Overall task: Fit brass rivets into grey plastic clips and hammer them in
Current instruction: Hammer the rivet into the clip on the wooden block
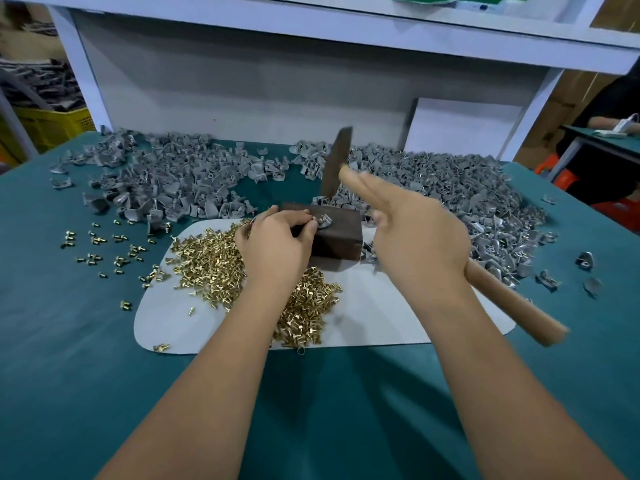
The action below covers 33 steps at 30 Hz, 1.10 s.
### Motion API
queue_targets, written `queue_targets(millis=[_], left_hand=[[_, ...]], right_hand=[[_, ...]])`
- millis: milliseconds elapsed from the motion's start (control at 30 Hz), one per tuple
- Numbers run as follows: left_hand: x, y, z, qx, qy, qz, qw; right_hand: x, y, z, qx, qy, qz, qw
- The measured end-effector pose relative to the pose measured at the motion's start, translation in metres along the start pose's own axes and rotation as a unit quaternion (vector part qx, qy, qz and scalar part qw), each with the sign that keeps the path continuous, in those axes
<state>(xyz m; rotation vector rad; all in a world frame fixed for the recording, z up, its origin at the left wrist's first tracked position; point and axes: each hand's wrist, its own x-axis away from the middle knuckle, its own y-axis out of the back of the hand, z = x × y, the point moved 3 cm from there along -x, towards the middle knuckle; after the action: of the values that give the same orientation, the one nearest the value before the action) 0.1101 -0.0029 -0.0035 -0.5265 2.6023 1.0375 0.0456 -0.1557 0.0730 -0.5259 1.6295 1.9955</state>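
My left hand (277, 242) pinches a grey plastic clip (322, 221) on top of a dark wooden block (337, 237). Whether a rivet sits in the clip is too small to tell. My right hand (420, 242) grips the wooden handle of a hammer (512, 299); its dark metal head (336, 162) is raised above and behind the block, blurred. A heap of brass rivets (221, 261) lies on a white mat (374, 317) under my left forearm.
Large piles of grey clips (180, 174) cover the back left and the back right (460, 192) of the green table (69, 341). Loose rivets (104, 247) are scattered left of the mat. A white shelf frame (79, 67) stands behind. A person sits far right.
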Motion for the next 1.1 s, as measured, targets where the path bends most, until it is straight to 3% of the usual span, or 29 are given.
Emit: queue_targets(millis=[133, 267, 400, 700, 1000, 1100], left_hand=[[-0.003, 0.002, 0.002, 0.056, 0.019, 0.035, 0.998], [-0.001, 0.004, 0.001, 0.108, 0.041, 0.043, 0.992], [0.001, 0.006, 0.000, 0.134, 0.045, 0.047, 0.989], [0.002, 0.009, -0.001, 0.159, 0.040, 0.067, 0.984], [0.002, 0.006, 0.001, 0.127, 0.039, 0.057, 0.990], [0.001, 0.004, 0.002, 0.103, 0.025, 0.056, 0.993]], right_hand=[[-0.002, -0.008, -0.015, -0.042, -0.071, -0.054, 0.995], [0.009, -0.026, -0.031, -0.005, -0.122, 0.004, 0.993], [0.016, -0.038, -0.042, 0.035, -0.126, 0.048, 0.990], [0.017, -0.044, -0.054, 0.027, -0.148, 0.054, 0.987], [0.020, -0.051, -0.057, 0.070, -0.139, 0.110, 0.982], [0.014, -0.044, -0.042, 0.061, -0.110, 0.053, 0.991]])
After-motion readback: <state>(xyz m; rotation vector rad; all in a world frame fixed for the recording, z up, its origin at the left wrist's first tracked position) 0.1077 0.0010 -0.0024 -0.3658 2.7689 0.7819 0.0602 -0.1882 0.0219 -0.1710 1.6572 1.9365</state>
